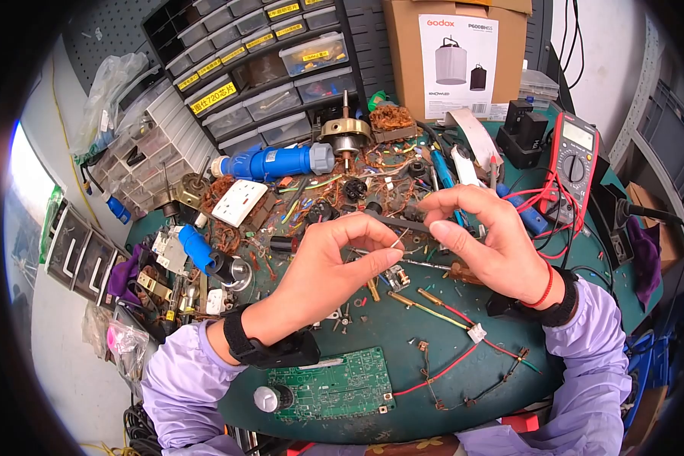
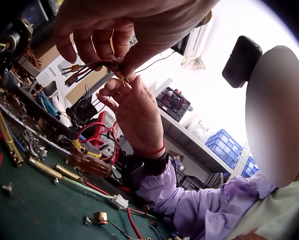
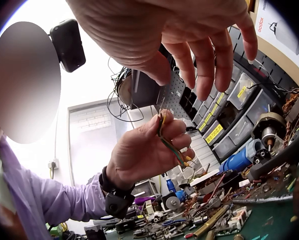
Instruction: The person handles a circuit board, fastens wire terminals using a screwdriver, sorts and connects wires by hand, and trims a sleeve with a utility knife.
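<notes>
My left hand [image 1: 311, 270] pinches a small bundle of wires between thumb and index finger. In the left wrist view the wires [image 2: 102, 63] are red, black and yellow, with metal terminals at one end. The right wrist view shows yellow and green wire [image 3: 166, 142] hanging along the left palm [image 3: 139, 152], thin ends poking up past the thumb. My right hand [image 1: 498, 247] hovers just to the right, its fingers bent and thumb apart, nothing seen between them. Below the hands lie brass-ended wires [image 1: 433, 308] joined at a white connector [image 1: 476, 333].
A green circuit board [image 1: 330, 384] with a knob lies at the front. Tools, scrap parts and a blue plug [image 1: 273, 161] crowd the bench's back. A red multimeter [image 1: 574, 163] stands at the right, a carton [image 1: 403, 61] and drawers [image 1: 266, 106] behind.
</notes>
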Demonstrator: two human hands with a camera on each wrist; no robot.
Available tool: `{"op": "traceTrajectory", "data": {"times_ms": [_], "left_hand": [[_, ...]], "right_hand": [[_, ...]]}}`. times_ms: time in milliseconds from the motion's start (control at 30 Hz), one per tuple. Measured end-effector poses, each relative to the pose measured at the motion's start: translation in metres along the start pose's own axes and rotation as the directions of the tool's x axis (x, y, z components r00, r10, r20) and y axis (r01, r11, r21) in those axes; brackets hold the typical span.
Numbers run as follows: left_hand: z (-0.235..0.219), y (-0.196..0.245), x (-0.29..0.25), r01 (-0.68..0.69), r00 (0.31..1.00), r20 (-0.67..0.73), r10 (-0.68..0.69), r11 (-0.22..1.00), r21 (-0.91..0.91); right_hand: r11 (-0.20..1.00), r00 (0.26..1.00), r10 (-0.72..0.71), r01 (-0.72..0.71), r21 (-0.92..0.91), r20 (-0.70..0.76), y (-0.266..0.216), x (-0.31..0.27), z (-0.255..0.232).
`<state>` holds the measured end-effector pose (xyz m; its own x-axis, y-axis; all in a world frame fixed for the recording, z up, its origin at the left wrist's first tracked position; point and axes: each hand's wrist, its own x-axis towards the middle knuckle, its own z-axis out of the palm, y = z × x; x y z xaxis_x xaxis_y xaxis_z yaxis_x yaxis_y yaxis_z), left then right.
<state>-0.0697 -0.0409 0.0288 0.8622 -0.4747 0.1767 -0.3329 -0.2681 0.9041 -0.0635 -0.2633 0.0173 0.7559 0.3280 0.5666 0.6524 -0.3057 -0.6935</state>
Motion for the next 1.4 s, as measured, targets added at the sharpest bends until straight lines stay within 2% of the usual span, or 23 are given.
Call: {"op": "traceTrajectory", "data": {"times_ms": [267, 333, 533, 667, 867, 967, 1167, 1267, 1400], "left_hand": [[-0.001, 0.002, 0.002, 0.080, 0.996, -0.028, -0.086, 0.983, -0.163], [0.001, 0.003, 0.002, 0.105, 0.993, -0.017, -0.116, 0.946, -0.306], [0.011, 0.004, 0.009, 0.067, 0.996, -0.021, -0.085, 0.895, -0.441], [0.016, 0.006, 0.010, 0.041, 0.998, -0.021, -0.058, 0.877, -0.479], [0.020, 0.011, 0.010, 0.080, 0.994, -0.029, -0.108, 0.869, -0.488], [0.024, 0.012, 0.011, 0.117, 0.992, 0.017, -0.127, 0.844, -0.523], [0.029, 0.013, 0.010, 0.070, 0.996, -0.009, -0.091, 0.826, -0.559], [0.024, 0.013, 0.008, 0.029, 0.995, -0.071, -0.072, 0.877, -0.480], [0.025, 0.012, 0.006, 0.054, 0.992, -0.065, -0.109, 0.826, -0.561]], "right_hand": [[0.992, 0.994, -0.072, 0.080, -0.101, 0.080, 0.006, -0.001, -0.001], [0.992, 0.993, -0.073, 0.082, -0.100, 0.092, 0.007, -0.001, 0.000], [0.981, 0.982, -0.144, 0.159, -0.111, 0.125, 0.004, -0.001, 0.004], [0.983, 0.981, -0.142, 0.156, -0.100, 0.131, 0.003, -0.001, 0.002], [0.979, 0.978, -0.136, 0.157, -0.129, 0.158, 0.002, -0.004, 0.005], [0.981, 0.982, -0.113, 0.135, -0.141, 0.153, 0.002, -0.004, 0.005], [0.982, 0.982, -0.113, 0.134, -0.135, 0.152, 0.005, -0.006, 0.005], [0.987, 0.982, -0.111, 0.127, -0.098, 0.153, 0.001, -0.003, 0.003], [0.991, 0.985, -0.088, 0.101, -0.084, 0.146, -0.001, -0.005, 0.007]]}}
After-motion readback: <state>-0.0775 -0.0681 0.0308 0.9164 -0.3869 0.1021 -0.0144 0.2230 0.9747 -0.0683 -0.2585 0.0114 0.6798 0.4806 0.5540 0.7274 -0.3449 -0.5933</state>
